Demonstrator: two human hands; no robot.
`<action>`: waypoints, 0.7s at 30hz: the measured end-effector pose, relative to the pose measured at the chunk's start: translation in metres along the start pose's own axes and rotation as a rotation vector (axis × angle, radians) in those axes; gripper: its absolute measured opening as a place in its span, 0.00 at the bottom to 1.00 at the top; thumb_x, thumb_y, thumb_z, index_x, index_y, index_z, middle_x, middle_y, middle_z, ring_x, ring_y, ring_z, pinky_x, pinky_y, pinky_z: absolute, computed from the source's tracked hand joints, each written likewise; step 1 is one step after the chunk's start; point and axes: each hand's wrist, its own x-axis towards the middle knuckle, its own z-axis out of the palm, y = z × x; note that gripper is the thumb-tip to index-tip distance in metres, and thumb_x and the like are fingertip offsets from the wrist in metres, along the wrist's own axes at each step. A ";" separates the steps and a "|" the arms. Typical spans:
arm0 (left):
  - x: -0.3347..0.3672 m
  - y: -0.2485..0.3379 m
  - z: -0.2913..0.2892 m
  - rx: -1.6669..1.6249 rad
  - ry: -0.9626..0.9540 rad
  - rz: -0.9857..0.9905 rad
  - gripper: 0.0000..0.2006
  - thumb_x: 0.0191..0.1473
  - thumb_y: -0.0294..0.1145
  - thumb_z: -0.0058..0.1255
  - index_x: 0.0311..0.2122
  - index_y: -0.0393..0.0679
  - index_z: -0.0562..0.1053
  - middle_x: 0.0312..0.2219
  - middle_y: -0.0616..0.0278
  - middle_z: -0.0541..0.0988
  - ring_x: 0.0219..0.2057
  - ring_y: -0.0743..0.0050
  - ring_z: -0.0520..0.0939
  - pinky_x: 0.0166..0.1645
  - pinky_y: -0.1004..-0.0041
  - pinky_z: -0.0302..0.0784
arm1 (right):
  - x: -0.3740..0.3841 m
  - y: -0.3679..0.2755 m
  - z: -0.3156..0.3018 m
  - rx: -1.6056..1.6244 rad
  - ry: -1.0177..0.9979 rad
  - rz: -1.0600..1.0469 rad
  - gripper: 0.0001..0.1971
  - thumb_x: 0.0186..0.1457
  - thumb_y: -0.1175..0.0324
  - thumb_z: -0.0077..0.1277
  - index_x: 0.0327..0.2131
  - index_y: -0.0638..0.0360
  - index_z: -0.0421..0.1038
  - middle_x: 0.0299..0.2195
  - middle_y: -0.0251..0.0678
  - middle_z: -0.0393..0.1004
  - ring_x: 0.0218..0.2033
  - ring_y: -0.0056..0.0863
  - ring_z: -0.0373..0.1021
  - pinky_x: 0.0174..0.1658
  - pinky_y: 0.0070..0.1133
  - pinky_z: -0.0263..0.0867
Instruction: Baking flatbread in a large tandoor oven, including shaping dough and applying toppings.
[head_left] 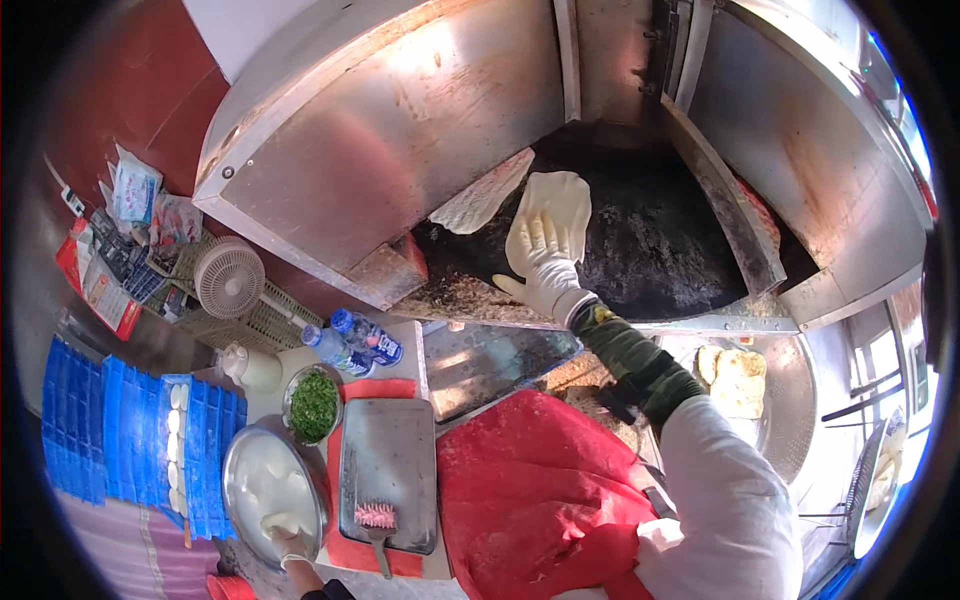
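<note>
My right hand (540, 262), in a white glove, lies flat with fingers spread on a pale round flatbread (562, 195). The bread is pressed against the black domed baking surface (655, 245) inside a steel oven hood. A second, dimpled flatbread (484, 195) sticks to the same surface just to its left. My left hand (283, 530), also gloved, reaches into a steel bowl (238, 470) of white dough at the lower left. Its fingers blend with the white mass, so its grip is unclear.
A bowl of chopped greens (314, 405), two water bottles (350, 340) and a steel tray (388, 450) with a pink spiked stamp (377, 517) sit on the left. A red cloth (530, 500) covers the front. Baked breads (737, 378) lie on the right. Blue crates (100, 430) and a small fan (228, 277) are at the far left.
</note>
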 end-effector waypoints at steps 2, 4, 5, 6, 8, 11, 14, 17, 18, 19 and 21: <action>0.000 0.002 0.015 -1.105 0.134 -0.265 0.20 0.53 0.44 0.45 0.49 0.47 0.68 0.44 0.62 0.73 0.48 0.65 0.72 0.53 0.57 0.67 | -0.011 0.004 0.009 -0.122 -0.093 0.101 0.54 0.44 0.33 0.42 0.60 0.72 0.40 0.60 0.58 0.44 0.64 0.51 0.36 0.63 0.43 0.27; -0.002 0.005 0.007 -1.048 0.194 -0.234 0.20 0.53 0.43 0.45 0.49 0.46 0.68 0.44 0.61 0.73 0.48 0.65 0.72 0.53 0.59 0.67 | -0.025 -0.008 0.000 -0.223 -0.279 0.100 0.55 0.44 0.31 0.39 0.60 0.73 0.41 0.61 0.57 0.41 0.64 0.51 0.32 0.62 0.44 0.24; -0.005 0.006 0.009 -0.988 0.236 -0.213 0.20 0.52 0.42 0.46 0.48 0.45 0.68 0.44 0.61 0.74 0.48 0.65 0.72 0.53 0.61 0.67 | -0.028 -0.004 0.000 -0.222 -0.276 0.091 0.55 0.44 0.31 0.39 0.60 0.73 0.41 0.61 0.57 0.41 0.64 0.51 0.32 0.62 0.44 0.24; -0.009 0.010 0.019 -0.991 0.226 -0.224 0.20 0.52 0.42 0.46 0.48 0.45 0.68 0.44 0.61 0.74 0.48 0.65 0.72 0.53 0.61 0.67 | -0.035 0.005 0.002 -0.162 -0.282 0.069 0.54 0.45 0.31 0.39 0.59 0.75 0.40 0.61 0.58 0.40 0.64 0.52 0.32 0.63 0.43 0.25; -0.022 0.026 0.034 -1.106 0.177 -0.165 0.18 0.50 0.40 0.51 0.46 0.45 0.69 0.42 0.59 0.75 0.45 0.64 0.74 0.50 0.64 0.71 | -0.033 0.025 0.003 -0.109 -0.288 0.051 0.54 0.45 0.32 0.39 0.58 0.77 0.40 0.61 0.58 0.39 0.64 0.53 0.31 0.63 0.42 0.25; -0.033 0.021 0.013 -1.018 0.263 -0.080 0.17 0.49 0.38 0.53 0.44 0.45 0.71 0.41 0.59 0.76 0.45 0.65 0.75 0.50 0.64 0.71 | 0.017 0.041 0.009 -0.315 -0.036 0.021 0.50 0.50 0.36 0.37 0.59 0.76 0.40 0.61 0.60 0.39 0.64 0.53 0.31 0.64 0.39 0.28; -0.037 0.025 0.016 -1.081 0.288 -0.154 0.19 0.49 0.38 0.53 0.46 0.44 0.69 0.42 0.59 0.75 0.45 0.64 0.75 0.50 0.64 0.71 | 0.065 0.100 0.041 -0.361 0.028 0.076 0.47 0.52 0.38 0.34 0.60 0.73 0.39 0.62 0.58 0.36 0.65 0.49 0.32 0.64 0.38 0.28; -0.055 0.068 0.052 -1.034 0.293 -0.229 0.22 0.50 0.41 0.52 0.49 0.42 0.67 0.42 0.60 0.75 0.45 0.62 0.74 0.51 0.63 0.70 | 0.103 0.141 0.031 -0.337 -0.206 0.170 0.45 0.53 0.38 0.30 0.61 0.70 0.39 0.63 0.56 0.36 0.65 0.48 0.33 0.64 0.38 0.27; -0.055 0.064 0.047 -1.003 0.303 -0.139 0.25 0.51 0.42 0.50 0.52 0.41 0.64 0.48 0.57 0.70 0.49 0.62 0.71 0.53 0.64 0.66 | 0.115 0.133 0.021 -0.184 -0.339 0.237 0.44 0.53 0.37 0.28 0.61 0.68 0.40 0.63 0.54 0.37 0.65 0.47 0.35 0.64 0.38 0.28; -0.055 0.061 0.038 -1.006 0.322 -0.135 0.25 0.51 0.42 0.50 0.52 0.41 0.64 0.48 0.57 0.70 0.49 0.62 0.71 0.53 0.64 0.66 | 0.120 0.119 0.017 -0.175 -0.337 0.220 0.44 0.53 0.37 0.28 0.61 0.68 0.40 0.63 0.54 0.37 0.65 0.47 0.35 0.64 0.38 0.28; -0.056 0.060 0.037 -1.047 0.300 -0.170 0.24 0.52 0.41 0.49 0.52 0.40 0.64 0.47 0.57 0.71 0.49 0.63 0.71 0.53 0.63 0.67 | 0.118 0.075 0.001 -0.153 -0.312 0.310 0.41 0.53 0.37 0.31 0.61 0.60 0.46 0.62 0.49 0.45 0.64 0.43 0.40 0.64 0.35 0.33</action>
